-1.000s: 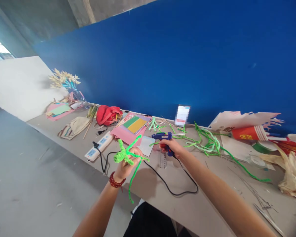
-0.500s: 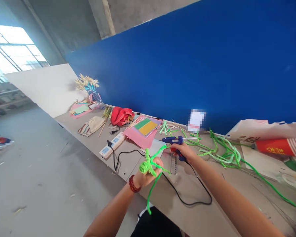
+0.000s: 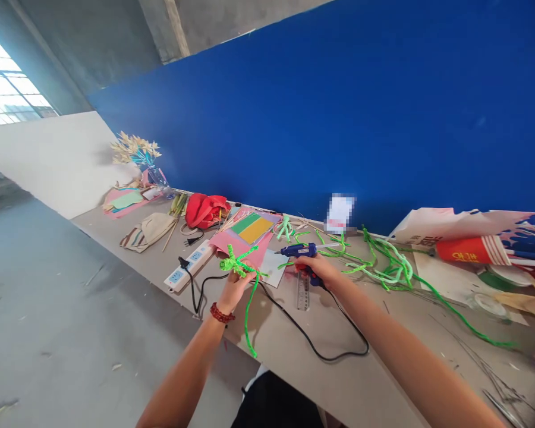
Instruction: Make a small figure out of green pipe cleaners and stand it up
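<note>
Now your left hand point(image 3: 235, 292) draws the green pipe-cleaner figure point(image 3: 236, 266), pinched above the counter point(image 3: 279, 351), leftward from the blue glue gun point(image 3: 298, 250) gripped in your right hand point(image 3: 316, 266), so the two stand apart. Room opens between your hands; the counter's front edge passes beneath your left forearm point(image 3: 182, 368), the black cord point(image 3: 332, 359) looping nearer you.

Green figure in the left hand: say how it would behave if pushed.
The green figure is probably light, since its limbs are thin. Its long strand likely bends easily, as it hangs curved below the left hand.
</note>
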Demonstrator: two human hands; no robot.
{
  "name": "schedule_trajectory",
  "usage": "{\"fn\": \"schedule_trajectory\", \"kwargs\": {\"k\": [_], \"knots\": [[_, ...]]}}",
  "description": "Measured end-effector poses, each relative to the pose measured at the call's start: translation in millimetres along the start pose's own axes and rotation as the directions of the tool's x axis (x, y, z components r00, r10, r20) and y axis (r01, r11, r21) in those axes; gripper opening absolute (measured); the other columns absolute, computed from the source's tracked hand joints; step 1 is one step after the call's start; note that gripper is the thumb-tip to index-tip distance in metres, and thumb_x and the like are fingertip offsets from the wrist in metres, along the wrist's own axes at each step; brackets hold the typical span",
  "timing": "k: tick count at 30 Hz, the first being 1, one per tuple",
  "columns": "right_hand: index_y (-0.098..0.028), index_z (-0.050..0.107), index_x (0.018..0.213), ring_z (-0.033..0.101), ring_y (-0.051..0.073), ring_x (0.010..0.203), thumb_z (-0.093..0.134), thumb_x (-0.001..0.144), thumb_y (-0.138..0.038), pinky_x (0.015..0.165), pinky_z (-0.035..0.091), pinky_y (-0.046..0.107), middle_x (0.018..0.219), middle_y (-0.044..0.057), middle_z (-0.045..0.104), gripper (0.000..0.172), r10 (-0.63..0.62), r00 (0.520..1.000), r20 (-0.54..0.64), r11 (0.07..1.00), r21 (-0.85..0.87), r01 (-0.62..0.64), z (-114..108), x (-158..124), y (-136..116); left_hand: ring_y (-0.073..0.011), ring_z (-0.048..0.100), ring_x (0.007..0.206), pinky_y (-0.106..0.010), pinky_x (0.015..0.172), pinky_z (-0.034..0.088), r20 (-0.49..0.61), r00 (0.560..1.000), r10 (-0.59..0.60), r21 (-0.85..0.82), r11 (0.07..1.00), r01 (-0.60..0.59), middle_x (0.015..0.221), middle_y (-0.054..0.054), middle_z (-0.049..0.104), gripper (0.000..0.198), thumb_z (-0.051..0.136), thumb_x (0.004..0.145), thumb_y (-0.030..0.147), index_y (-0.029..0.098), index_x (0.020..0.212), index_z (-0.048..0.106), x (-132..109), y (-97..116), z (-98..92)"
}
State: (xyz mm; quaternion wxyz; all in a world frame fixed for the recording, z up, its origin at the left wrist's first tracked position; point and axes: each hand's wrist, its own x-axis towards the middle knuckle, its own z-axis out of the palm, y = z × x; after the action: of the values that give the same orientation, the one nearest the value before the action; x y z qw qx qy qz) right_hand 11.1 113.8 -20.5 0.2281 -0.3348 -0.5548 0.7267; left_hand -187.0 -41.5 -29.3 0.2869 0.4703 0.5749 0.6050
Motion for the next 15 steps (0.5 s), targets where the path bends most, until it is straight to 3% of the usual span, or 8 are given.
{"fn": "schedule_trajectory", "kwargs": {"k": [6,11,15], "knots": [[-0.016,0.058,0.056,0.048,0.009,0.044,0.071,0.059,-0.028,0.044,0.038,0.023,0.054,0.003,0.063,0.018,0.022,1.000,-0.006,0.994,0.106,-0.021,-7.9,-9.5,-6.7,-0.0185,0.063,0.075,-0.034,0.078,0.052,0.148,0.987,-0.061,-0.119,0.990,0.079,0.077,-0.002,0.063,0.006,0.057,0.080,0.023,0.019,0.075,0.058,-2.8,-0.4,9.1],[-0.016,0.057,0.054,0.045,0.008,0.046,0.071,0.057,-0.029,0.047,0.038,0.022,0.054,0.001,0.061,0.020,-0.013,0.999,0.035,0.980,0.201,0.006,-10.2,-22.1,-14.6,-0.0184,0.064,0.075,-0.034,0.076,0.051,0.323,0.944,-0.070,-0.136,0.983,0.119,0.080,-0.002,0.065,0.002,0.058,0.075,0.020,0.019,0.076,0.059,-1.3,11.0,14.9],[-0.017,0.057,0.055,0.048,0.009,0.048,0.071,0.057,-0.029,0.049,0.038,0.023,0.055,0.001,0.060,0.019,-0.051,0.997,0.063,0.968,0.247,0.034,-14.2,-36.2,-14.6,-0.0158,0.063,0.064,-0.032,0.068,0.050,0.335,0.940,-0.056,-0.188,0.974,0.125,0.077,0.000,0.063,0.002,0.055,0.078,0.019,0.019,0.076,0.056,2.4,15.6,22.5]]}}
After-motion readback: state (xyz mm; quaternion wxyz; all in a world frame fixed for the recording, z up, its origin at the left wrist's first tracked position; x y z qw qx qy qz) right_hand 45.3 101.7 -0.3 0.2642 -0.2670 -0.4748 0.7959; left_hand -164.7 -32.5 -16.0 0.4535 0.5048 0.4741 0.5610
